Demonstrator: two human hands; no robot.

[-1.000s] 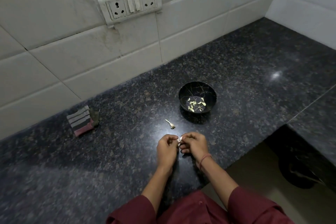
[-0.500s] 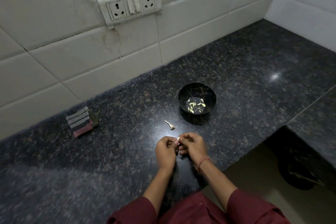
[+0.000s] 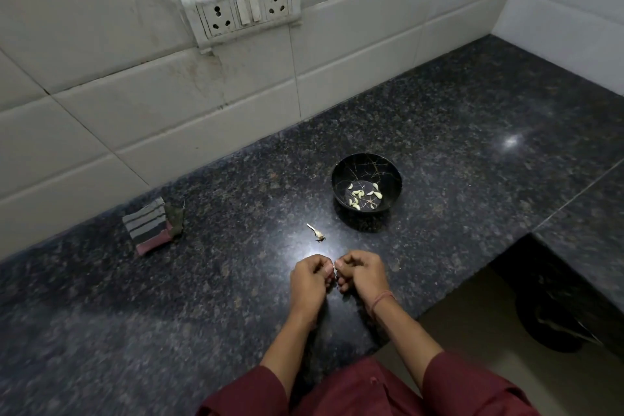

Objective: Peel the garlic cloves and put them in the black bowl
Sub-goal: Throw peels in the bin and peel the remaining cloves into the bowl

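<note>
While peeled cloves (image 3: 363, 194) sit in the black bowl (image 3: 364, 168), I log left hand (image 3: 309, 280) and right hand (image 3: 362, 275) pinching one clove (image 3: 335, 269), peeling unfinished.

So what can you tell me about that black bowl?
The black bowl is small, round and shiny, with thin golden lines like cracks on its inside. It stands upright on the dark speckled counter, a little way from the tiled wall. Several pale peeled garlic cloves lie on its bottom.
</note>
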